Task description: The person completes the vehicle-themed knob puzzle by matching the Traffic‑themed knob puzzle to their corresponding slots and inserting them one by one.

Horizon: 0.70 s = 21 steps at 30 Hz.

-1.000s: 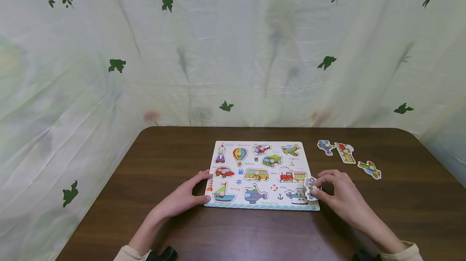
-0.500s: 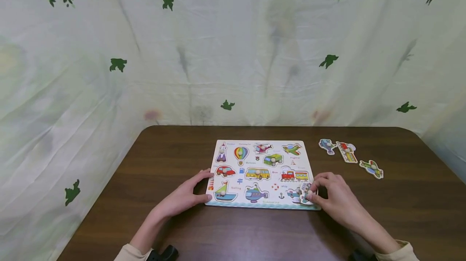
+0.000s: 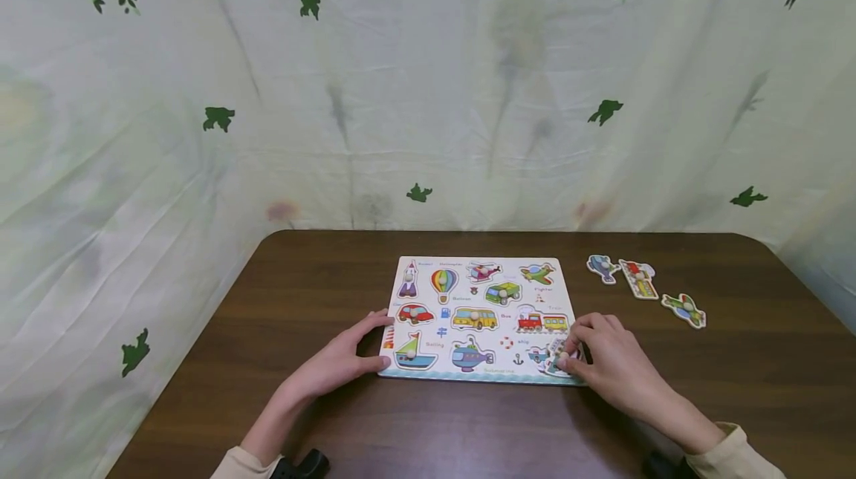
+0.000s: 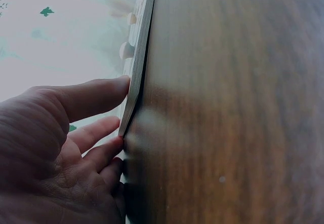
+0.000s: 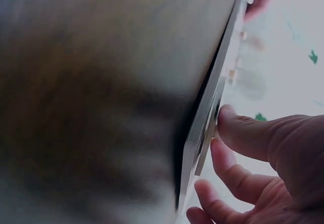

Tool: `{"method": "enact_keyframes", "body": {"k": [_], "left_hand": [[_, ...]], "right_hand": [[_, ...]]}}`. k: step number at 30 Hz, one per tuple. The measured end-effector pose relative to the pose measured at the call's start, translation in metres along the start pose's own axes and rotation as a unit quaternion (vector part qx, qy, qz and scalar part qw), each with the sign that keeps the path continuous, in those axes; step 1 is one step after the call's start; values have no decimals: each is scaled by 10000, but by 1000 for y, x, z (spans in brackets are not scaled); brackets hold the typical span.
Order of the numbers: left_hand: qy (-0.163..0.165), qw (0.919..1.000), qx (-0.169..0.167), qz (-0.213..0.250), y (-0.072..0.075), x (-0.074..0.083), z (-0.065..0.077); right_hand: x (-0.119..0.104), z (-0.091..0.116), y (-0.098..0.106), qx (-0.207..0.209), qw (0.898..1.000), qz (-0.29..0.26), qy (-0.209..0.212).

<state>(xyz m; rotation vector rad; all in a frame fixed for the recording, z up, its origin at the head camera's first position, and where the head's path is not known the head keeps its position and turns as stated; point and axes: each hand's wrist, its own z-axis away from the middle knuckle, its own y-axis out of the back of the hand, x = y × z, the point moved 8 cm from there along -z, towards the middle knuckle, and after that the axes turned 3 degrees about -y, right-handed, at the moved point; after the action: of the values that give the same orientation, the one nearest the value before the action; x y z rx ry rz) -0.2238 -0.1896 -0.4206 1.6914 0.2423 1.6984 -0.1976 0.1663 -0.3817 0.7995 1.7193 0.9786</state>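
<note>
A white peg puzzle board (image 3: 428,373) with colourful vehicle pictures lies on the table. My left hand (image 3: 334,364) touches its left side, thumb near the front corner and fairly straight fingers along the edge. At the board's front right corner, my right hand (image 3: 618,360) pinches a small knobbed puzzle piece (image 3: 553,365) between thumb and fingers. This piece partly covers the ship picture; the fingers hide some of it, so its own picture is unclear. In the right wrist view, the piece (image 5: 203,150) lies slightly askew on the board's face.
Right of the board lie three loose puzzle pieces: a blue one (image 3: 603,269), a red and yellow one (image 3: 640,280) touching or nearly touching it, and a green plane (image 3: 684,310). A pale leaf-patterned curtain (image 3: 455,93) hangs behind the brown table (image 3: 321,271).
My right hand has moved slightly left with the puzzle piece, from the board's right edge onto the ship picture, and the piece has turned. My left hand stays at the board's left edge.
</note>
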Motion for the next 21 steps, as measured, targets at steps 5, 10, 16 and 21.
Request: {"method": "enact_keyframes", "body": {"k": [5, 10, 16, 21], "left_hand": [[-17, 10000, 20, 13, 0, 0, 0], [-9, 10000, 22, 31, -1, -1, 1], [-22, 10000, -2, 54, -1, -1, 0], [-4, 10000, 3, 64, -1, -3, -1]], "right_hand": [[-6, -2, -1, 3, 9997, 167, 183], [-10, -4, -3, -8, 9990, 309, 331], [-11, -7, -4, -79, 9987, 373, 334], [-11, -8, -4, -46, 9984, 380, 422]]}}
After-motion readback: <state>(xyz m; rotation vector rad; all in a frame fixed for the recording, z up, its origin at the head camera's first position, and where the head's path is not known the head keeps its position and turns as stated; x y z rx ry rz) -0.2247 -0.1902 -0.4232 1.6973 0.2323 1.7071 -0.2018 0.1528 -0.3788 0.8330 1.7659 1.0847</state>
